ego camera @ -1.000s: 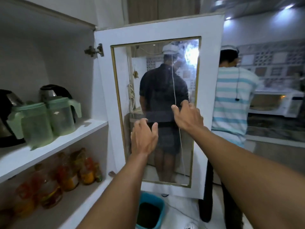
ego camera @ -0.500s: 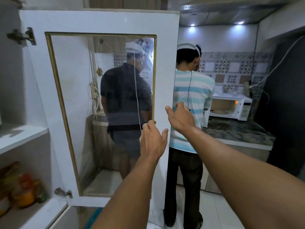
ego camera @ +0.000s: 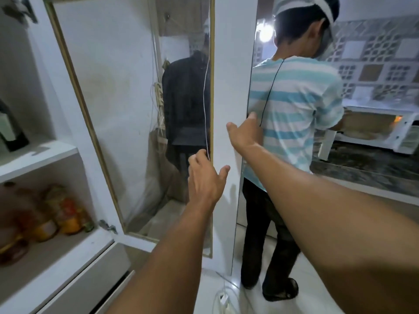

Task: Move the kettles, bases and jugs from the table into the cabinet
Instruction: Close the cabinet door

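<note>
Up close, both bare arms reach forward to the white cabinet door with its gold-trimmed glass pane [ego camera: 127,109], which stands swung open beside the white cabinet [ego camera: 56,155]. The left hand [ego camera: 207,177] hovers at the door's free edge, fingers loosely spread and thumb apart, gripping nothing; whether the fingertips touch the frame cannot be told. The right hand [ego camera: 243,132] is higher, its fingers curled around the outer edge of the door, thumb on the near face, so it appears to hold that edge. Of the task's things only a dark kettle [ego camera: 10,128] shows, cut off at the far left on the upper white shelf [ego camera: 40,155] inside the cabinet; no jug or base is clear here. On the lower shelf stand blurred orange and yellow bottles [ego camera: 61,211]. Just behind the door a person in a blue-and-white striped shirt [ego camera: 294,105] stands facing away, near a white microwave [ego camera: 374,128] on a dark counter.
</note>
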The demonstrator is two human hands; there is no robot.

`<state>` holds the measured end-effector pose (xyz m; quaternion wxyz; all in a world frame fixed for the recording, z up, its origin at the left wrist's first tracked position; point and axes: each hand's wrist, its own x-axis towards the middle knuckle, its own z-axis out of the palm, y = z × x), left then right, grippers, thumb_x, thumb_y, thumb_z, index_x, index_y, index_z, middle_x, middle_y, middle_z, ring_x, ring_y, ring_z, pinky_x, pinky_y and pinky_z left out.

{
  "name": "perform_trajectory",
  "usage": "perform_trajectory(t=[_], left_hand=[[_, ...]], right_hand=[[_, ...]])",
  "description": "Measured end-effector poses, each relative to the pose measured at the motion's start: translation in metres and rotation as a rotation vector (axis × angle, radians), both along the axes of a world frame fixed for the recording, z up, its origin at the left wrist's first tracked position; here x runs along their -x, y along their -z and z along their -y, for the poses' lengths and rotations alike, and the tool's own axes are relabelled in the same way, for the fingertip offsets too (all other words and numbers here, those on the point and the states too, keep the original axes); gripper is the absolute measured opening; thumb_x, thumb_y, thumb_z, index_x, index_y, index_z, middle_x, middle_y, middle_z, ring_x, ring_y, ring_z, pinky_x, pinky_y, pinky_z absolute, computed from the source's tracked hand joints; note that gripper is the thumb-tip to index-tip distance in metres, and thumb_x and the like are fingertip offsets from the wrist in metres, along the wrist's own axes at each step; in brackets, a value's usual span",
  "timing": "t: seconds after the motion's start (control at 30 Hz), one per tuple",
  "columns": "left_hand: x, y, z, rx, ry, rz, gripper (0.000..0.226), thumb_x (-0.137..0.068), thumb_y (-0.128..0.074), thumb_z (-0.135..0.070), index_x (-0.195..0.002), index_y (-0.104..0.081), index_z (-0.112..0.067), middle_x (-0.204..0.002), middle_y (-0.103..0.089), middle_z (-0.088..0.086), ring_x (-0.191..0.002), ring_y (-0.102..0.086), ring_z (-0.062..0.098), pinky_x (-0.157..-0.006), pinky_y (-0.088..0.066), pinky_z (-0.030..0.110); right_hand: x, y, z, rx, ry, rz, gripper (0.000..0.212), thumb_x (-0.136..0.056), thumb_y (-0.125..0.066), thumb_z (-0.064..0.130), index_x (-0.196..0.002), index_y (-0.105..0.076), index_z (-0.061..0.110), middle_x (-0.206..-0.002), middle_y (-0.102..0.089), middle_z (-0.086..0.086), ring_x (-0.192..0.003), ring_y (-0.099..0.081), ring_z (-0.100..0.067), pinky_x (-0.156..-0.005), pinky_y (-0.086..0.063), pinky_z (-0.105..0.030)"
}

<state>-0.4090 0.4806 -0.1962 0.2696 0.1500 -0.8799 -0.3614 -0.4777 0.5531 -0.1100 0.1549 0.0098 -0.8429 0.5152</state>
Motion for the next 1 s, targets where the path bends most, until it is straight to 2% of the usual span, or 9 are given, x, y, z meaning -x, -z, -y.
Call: perform_trajectory(t=[0.1, 0.23, 0.4, 0.57, 0.63, 0.7, 0.77, 0.9, 1.0], left_hand=[[-0.002, 0.005, -0.014, 0.02, -0.015, 0.022, 0.1, -0.085, -0.072, -0.046, -0.154, -0.011, -0.008, -0.16, -0.012, 0.013, -0.144, -0.03, 0.032, -0.114, -0.037, 0.043], [-0.021, 0.003, -0.034, 0.007, -0.003, 0.0, 0.108, -0.082, -0.075, -0.042, -0.155, -0.003, -0.008, -0.163, 0.0, 0.017, -0.15, -0.015, 0.035, -0.117, -0.031, 0.049], [-0.082, 0.003, -0.036, 0.028, -0.003, -0.014, 0.114, -0.081, -0.076, -0.042, -0.154, 0.004, -0.005, -0.161, 0.0, 0.023, -0.149, -0.014, 0.038, -0.118, -0.029, 0.049], [-0.146, -0.004, -0.008, -0.045, -0.027, -0.077, 0.104, -0.085, -0.068, -0.043, -0.155, 0.001, -0.011, -0.161, -0.005, 0.019, -0.146, -0.021, 0.036, -0.116, -0.032, 0.05], [-0.173, -0.011, 0.005, -0.205, -0.011, -0.154, 0.095, -0.082, -0.057, -0.056, -0.154, -0.009, -0.016, -0.157, -0.024, 0.015, -0.141, -0.034, 0.032, -0.112, -0.038, 0.047], [-0.2, -0.012, 0.02, -0.336, -0.038, -0.258, 0.071, -0.085, -0.044, -0.059, -0.142, -0.031, -0.021, -0.132, -0.052, 0.007, -0.121, -0.055, 0.025, -0.09, -0.053, 0.03], [-0.227, -0.009, 0.039, -0.266, -0.146, -0.253, 0.036, -0.098, -0.049, -0.043, -0.127, -0.041, -0.025, -0.108, -0.058, -0.001, -0.102, -0.062, 0.018, -0.066, -0.05, 0.015], [-0.279, -0.02, 0.084, -0.233, -0.227, -0.387, 0.038, -0.096, -0.058, -0.027, -0.132, -0.049, -0.022, -0.126, -0.058, -0.001, -0.119, -0.056, 0.02, -0.092, -0.05, 0.033], [-0.319, -0.041, 0.118, -0.19, -0.367, -0.412, 0.026, -0.095, -0.055, -0.025, -0.12, -0.057, -0.017, -0.11, -0.066, 0.004, -0.104, -0.064, 0.024, -0.087, -0.054, 0.039]], right_hand=[[-0.013, 0.006, -0.002, -0.032, 0.038, -0.044, 0.054, -0.094, -0.064, 0.03, -0.138, -0.042, 0.009, -0.129, -0.063, -0.011, -0.117, -0.061, -0.035, -0.089, -0.05, -0.041], [-0.05, 0.006, -0.002, -0.054, 0.016, -0.073, 0.055, -0.092, -0.067, 0.032, -0.137, -0.044, 0.012, -0.122, -0.067, -0.008, -0.109, -0.065, -0.033, -0.08, -0.051, -0.035], [-0.12, 0.006, 0.006, -0.124, -0.027, -0.123, 0.045, -0.085, -0.068, 0.042, -0.12, -0.05, 0.019, -0.118, -0.068, -0.006, -0.107, -0.065, -0.033, -0.089, -0.053, -0.049], [-0.197, 0.003, 0.024, -0.205, -0.099, -0.153, 0.032, -0.084, -0.065, 0.044, -0.104, -0.055, 0.021, -0.109, -0.069, -0.006, -0.098, -0.064, -0.033, -0.081, -0.053, -0.04], [-0.228, 0.0, 0.035, -0.223, -0.135, -0.162, 0.031, -0.084, -0.062, 0.043, -0.104, -0.058, 0.02, -0.107, -0.07, -0.005, -0.096, -0.063, -0.032, -0.076, -0.047, -0.033], [-0.26, -0.001, 0.052, -0.265, -0.18, -0.189, 0.032, -0.085, -0.059, 0.044, -0.106, -0.059, 0.021, -0.106, -0.07, -0.004, -0.094, -0.064, -0.029, -0.075, -0.047, -0.033], [-0.288, -0.002, 0.07, -0.293, -0.249, -0.213, 0.034, -0.085, -0.055, 0.046, -0.107, -0.059, 0.02, -0.105, -0.069, -0.004, -0.094, -0.064, -0.029, -0.08, -0.053, -0.039], [-0.335, -0.013, 0.113, -0.295, -0.388, -0.293, 0.034, -0.088, -0.054, 0.045, -0.105, -0.055, 0.016, -0.101, -0.067, -0.007, -0.09, -0.063, -0.032, -0.079, -0.053, -0.042], [-0.367, -0.029, 0.155, -0.239, -0.478, -0.365, 0.04, -0.089, -0.056, 0.043, -0.114, -0.05, 0.013, -0.108, -0.064, -0.008, -0.094, -0.061, -0.033, -0.077, -0.047, -0.039]])
